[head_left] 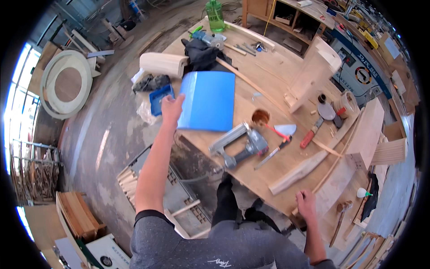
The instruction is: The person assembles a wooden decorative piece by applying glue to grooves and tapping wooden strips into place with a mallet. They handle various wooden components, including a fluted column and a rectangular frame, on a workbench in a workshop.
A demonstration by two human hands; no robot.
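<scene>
My left hand (172,110) is closed at the left edge of a blue folder (208,102), its thumb against that edge. The folder is held over the near left edge of the wooden workbench (264,154). Just behind the hand is a small blue open box (156,99). My right hand (306,204) curls into a loose fist by the bench's near edge, beside a long board. Whatever its fingers may hold is hidden. In front of me lie a grey nail gun (244,145), a brown cup (260,117) and a red-handled tool (281,145).
A shaped wooden block (163,64), black cloth (201,54) and a green bottle (216,18) occupy the bench's far left. A tall wooden piece (313,71) stands at the right, near a red-handled scraper (311,133). A hammer (342,210) lies right of my right hand.
</scene>
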